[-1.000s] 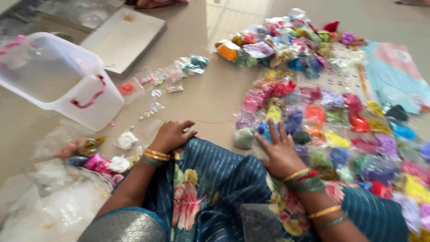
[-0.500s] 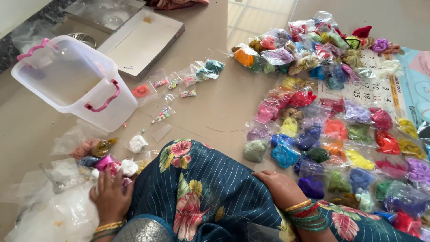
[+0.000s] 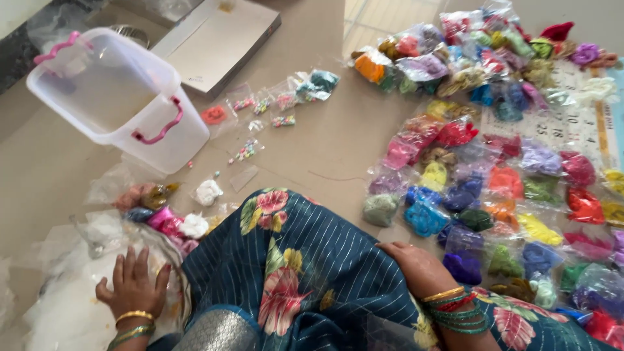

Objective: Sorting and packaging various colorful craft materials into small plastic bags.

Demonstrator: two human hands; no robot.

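Observation:
My left hand (image 3: 133,287) lies flat with fingers spread on a heap of clear plastic bags (image 3: 71,286) at the lower left. My right hand (image 3: 419,266) rests palm down on my knee, on the blue flowered cloth (image 3: 292,260), and holds nothing. Just right of it lie many small clear packets of coloured thread (image 3: 494,188), spread in rows over the floor. The nearest ones are a purple packet (image 3: 463,265) and a blue packet (image 3: 424,218).
An open clear plastic box with pink handles (image 3: 110,97) stands at the upper left, its white lid (image 3: 214,39) behind it. Small bead packets (image 3: 260,110) lie between them. A printed calendar sheet (image 3: 582,123) lies under the far packets.
The view has shifted down and left. My left hand went from my knee to the plastic bag heap. My right hand drew back from the packets onto my knee.

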